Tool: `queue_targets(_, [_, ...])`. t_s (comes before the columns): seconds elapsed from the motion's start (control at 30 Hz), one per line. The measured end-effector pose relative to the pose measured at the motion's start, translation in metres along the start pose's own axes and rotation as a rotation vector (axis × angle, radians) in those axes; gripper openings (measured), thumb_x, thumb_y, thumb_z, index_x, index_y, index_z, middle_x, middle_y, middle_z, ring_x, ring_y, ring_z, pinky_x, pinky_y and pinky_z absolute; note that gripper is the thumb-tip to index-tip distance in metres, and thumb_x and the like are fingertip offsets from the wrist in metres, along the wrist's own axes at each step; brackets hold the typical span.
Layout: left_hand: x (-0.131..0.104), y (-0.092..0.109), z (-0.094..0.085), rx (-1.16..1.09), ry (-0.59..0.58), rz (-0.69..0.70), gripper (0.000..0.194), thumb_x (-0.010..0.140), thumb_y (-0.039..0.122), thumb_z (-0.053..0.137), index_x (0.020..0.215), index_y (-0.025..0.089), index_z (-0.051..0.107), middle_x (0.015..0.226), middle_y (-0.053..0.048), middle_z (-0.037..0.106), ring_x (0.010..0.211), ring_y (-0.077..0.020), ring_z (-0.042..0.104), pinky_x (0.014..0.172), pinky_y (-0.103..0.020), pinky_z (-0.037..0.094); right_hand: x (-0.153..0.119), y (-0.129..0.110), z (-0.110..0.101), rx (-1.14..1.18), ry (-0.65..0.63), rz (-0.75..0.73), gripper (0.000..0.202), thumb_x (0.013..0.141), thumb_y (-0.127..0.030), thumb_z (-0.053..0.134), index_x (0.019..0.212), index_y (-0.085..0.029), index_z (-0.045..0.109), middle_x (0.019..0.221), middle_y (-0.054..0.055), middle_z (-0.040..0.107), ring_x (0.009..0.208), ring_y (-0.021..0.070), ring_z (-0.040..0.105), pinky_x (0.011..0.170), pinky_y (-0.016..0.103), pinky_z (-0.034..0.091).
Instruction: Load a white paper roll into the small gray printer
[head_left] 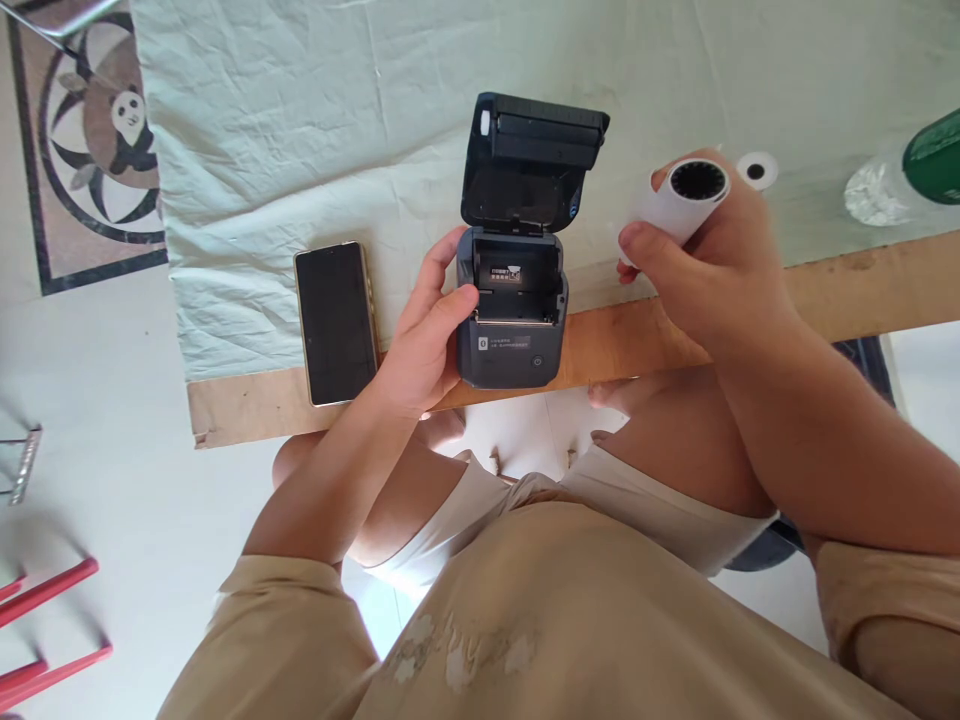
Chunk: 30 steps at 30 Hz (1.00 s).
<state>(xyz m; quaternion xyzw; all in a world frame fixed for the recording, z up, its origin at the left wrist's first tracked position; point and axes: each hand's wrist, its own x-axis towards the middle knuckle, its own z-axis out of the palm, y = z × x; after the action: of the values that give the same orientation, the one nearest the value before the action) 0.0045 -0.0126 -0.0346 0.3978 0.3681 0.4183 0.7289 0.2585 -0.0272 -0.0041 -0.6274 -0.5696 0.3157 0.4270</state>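
Observation:
A small dark label printer is held near the table's front edge, its lid swung up and back. Inside, the paper bay shows a little white sticker and no roll. My left hand grips the printer's left side, thumb over the edge of the bay. To the right, my right hand is closed around a white paper roll, whose dark hollow core faces up. Most of the right fingers are hidden behind the roll.
A phone lies left of the printer. Beyond my right hand are a small white roll and a clear bottle with a green label. A pale green cloth covers the table, leaving its wooden edge bare.

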Motion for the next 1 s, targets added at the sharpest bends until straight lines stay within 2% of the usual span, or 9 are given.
queue_targets(0.17, [0.001,0.0,-0.001,0.021,0.003,-0.009,0.055,0.093,0.058,0.078,0.141,0.038,0.062,0.135,-0.002,0.074,0.13,-0.0316,0.075,0.09,-0.039,0.064,0.006,0.009,-0.008,-0.394,-0.022,-0.105,0.027,0.085,-0.03,0.079,0.102,-0.028,0.059,0.111,0.009,0.075,0.1,0.0277,0.069,0.09,0.046,0.057])
queue_targets(0.33, [0.002,0.001,0.0,0.004,0.004,0.001,0.048,0.096,0.053,0.077,0.139,0.036,0.064,0.131,-0.001,0.075,0.121,-0.0283,0.077,0.085,-0.036,0.064,0.002,0.011,-0.012,-0.437,-0.099,-0.129,0.044,0.084,-0.033,0.082,0.125,-0.03,0.064,0.117,0.01,0.078,0.105,0.0308,0.074,0.094,0.049,0.059])
queue_targets(0.43, [0.001,0.001,0.001,-0.023,-0.001,0.006,0.042,0.098,0.048,0.075,0.137,0.035,0.065,0.126,0.0,0.076,0.122,-0.0262,0.077,0.078,-0.031,0.064,-0.003,0.007,-0.023,-0.368,0.11,-0.364,0.038,0.088,-0.031,0.075,0.125,-0.026,0.068,0.12,0.012,0.078,0.109,0.0291,0.076,0.091,0.046,0.06])
queue_targets(0.5, [0.0,0.001,0.002,-0.024,-0.002,0.008,0.042,0.098,0.049,0.075,0.137,0.035,0.066,0.13,0.0,0.076,0.134,-0.0282,0.073,0.085,-0.033,0.066,-0.001,0.006,-0.033,-0.422,0.32,-0.479,0.031,0.088,-0.027,0.07,0.12,-0.026,0.072,0.116,0.01,0.078,0.107,0.0283,0.076,0.087,0.044,0.058])
queue_targets(0.6, [0.0,0.002,0.003,-0.013,0.011,0.006,0.047,0.094,0.054,0.079,0.136,0.036,0.066,0.134,-0.001,0.076,0.15,-0.032,0.062,0.103,-0.039,0.065,0.009,0.007,-0.045,-0.581,0.41,-0.276,0.04,0.088,-0.019,0.066,0.128,-0.022,0.074,0.131,0.015,0.073,0.123,0.0316,0.071,0.094,0.046,0.055])
queue_targets(0.67, [0.0,0.003,0.004,-0.005,0.021,-0.004,0.05,0.091,0.056,0.082,0.135,0.036,0.066,0.135,-0.001,0.076,0.155,-0.0341,0.058,0.112,-0.043,0.063,0.017,0.01,-0.048,-0.62,0.284,-0.005,0.045,0.09,-0.017,0.067,0.135,-0.019,0.074,0.143,0.02,0.065,0.127,0.0325,0.069,0.1,0.048,0.055])
queue_targets(0.77, [0.0,0.003,0.005,-0.009,0.038,0.0,0.051,0.092,0.056,0.081,0.136,0.035,0.066,0.136,-0.002,0.076,0.157,-0.0358,0.056,0.116,-0.046,0.061,0.024,0.014,-0.046,-0.633,0.143,0.22,0.053,0.085,-0.02,0.08,0.138,-0.022,0.073,0.145,0.022,0.059,0.105,0.0274,0.071,0.102,0.053,0.055])
queue_targets(0.9, [0.004,-0.004,0.0,0.009,0.012,0.044,0.049,0.096,0.054,0.076,0.14,0.033,0.066,0.135,-0.003,0.076,0.156,-0.034,0.057,0.114,-0.043,0.063,0.023,0.017,-0.042,-0.624,0.147,0.308,0.059,0.081,-0.011,0.079,0.137,-0.027,0.072,0.141,0.017,0.057,0.096,0.0208,0.064,0.103,0.051,0.052])
queue_targets(1.0, [0.012,-0.014,-0.012,0.05,-0.056,0.129,0.052,0.094,0.059,0.076,0.138,0.035,0.065,0.135,-0.001,0.076,0.152,-0.0332,0.062,0.108,-0.042,0.067,0.02,0.017,-0.041,-0.421,0.22,0.211,0.067,0.077,-0.006,0.073,0.138,-0.034,0.068,0.12,0.005,0.062,0.09,0.0165,0.06,0.102,0.045,0.053])
